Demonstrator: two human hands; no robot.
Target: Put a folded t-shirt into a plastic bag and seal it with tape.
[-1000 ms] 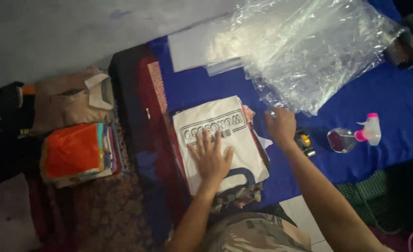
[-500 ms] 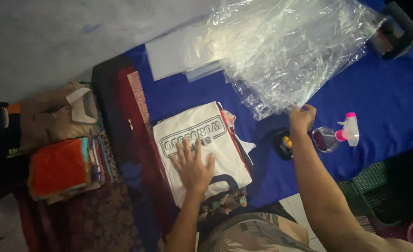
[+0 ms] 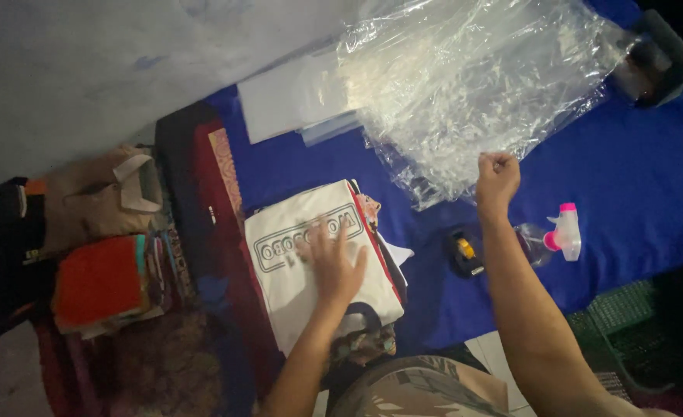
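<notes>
My left hand (image 3: 333, 262) lies flat, fingers spread, on a folded white shirt (image 3: 310, 262) with a dark printed rectangle, which tops a small stack of folded clothes on the blue cloth (image 3: 635, 208). My right hand (image 3: 498, 174) is raised with its fingers closed at the near edge of a large crumpled sheet of clear plastic (image 3: 472, 85); it seems to pinch that edge, though the contact is not sharp.
A small black and yellow object (image 3: 465, 253) and a clear spray bottle with a pink and white head (image 3: 557, 235) lie right of the shirt. A pile of clear flat bags (image 3: 295, 104) sits at the back. Orange folded clothes (image 3: 102, 282) and a tan bag (image 3: 102, 197) sit left.
My right hand has left the shirt's corner and risen to the right, up to the plastic sheet's edge. My left hand stays flat on the shirt.
</notes>
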